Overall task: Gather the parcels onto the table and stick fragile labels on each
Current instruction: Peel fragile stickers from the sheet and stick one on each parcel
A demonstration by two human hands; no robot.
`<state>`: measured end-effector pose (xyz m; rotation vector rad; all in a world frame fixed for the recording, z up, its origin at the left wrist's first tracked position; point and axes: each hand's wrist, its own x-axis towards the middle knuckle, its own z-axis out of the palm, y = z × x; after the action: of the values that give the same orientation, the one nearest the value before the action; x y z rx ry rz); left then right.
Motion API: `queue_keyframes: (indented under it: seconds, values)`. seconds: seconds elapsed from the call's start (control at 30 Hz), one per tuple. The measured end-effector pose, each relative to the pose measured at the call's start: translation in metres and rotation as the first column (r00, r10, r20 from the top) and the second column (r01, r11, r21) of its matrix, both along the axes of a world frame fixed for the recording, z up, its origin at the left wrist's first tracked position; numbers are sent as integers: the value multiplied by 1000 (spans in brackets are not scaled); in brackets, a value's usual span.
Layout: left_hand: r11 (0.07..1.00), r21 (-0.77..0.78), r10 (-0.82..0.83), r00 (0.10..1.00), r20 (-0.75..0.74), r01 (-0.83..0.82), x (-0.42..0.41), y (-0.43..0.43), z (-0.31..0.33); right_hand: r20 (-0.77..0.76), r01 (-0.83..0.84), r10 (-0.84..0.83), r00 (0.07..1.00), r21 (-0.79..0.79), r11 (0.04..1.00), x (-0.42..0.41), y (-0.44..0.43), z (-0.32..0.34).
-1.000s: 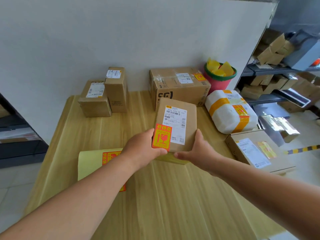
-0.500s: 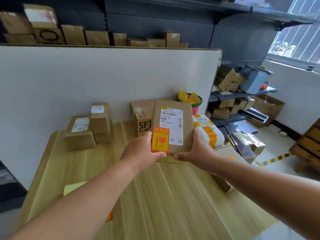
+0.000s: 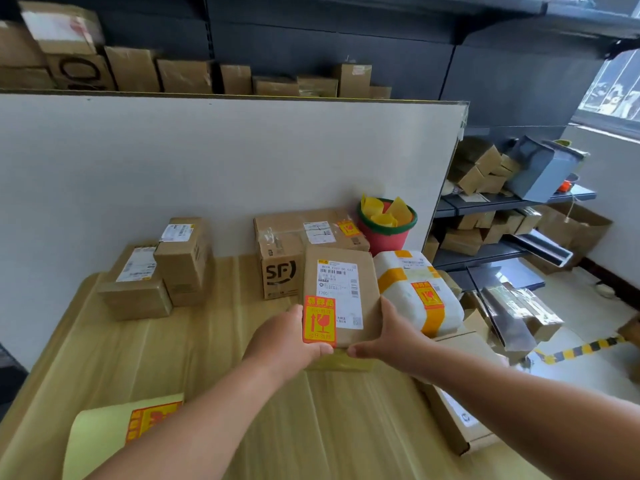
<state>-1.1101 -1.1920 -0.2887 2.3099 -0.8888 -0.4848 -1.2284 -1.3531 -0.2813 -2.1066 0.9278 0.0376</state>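
Together our left hand (image 3: 285, 341) and right hand (image 3: 391, 336) clasp the flat brown parcel (image 3: 341, 292) by its near corners, lifted above the table (image 3: 311, 427), its fragile label (image 3: 319, 320) facing up, probably for setting it among the labelled parcels behind.

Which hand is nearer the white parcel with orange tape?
Right. The right hand sits just beside the white parcel; the left hand is across the held brown parcel.
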Motion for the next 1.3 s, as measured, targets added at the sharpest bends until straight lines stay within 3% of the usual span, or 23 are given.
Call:
queue_keyframes:
  seconds: [0.3, 0.7, 1.17, 1.3]
  values:
    - [991, 84, 116, 985, -125, -106, 7, -69, -54, -108, -82, 92, 990, 90, 993, 28, -79, -53]
    - [973, 135, 206, 967, -151, -186, 18, -120, -102, -148, -169, 181, 972, 88, 982, 58, -134, -106]
    - [967, 169, 219, 964, -149, -193, 30, -138, -116, -214, -206, 219, 952, 83, 975, 73, -150, -110]
    - [962, 221, 194, 972, -130, -162, 32, -133, -107, -178, -220, 212, 961, -29, 975, 72, -136, -94]
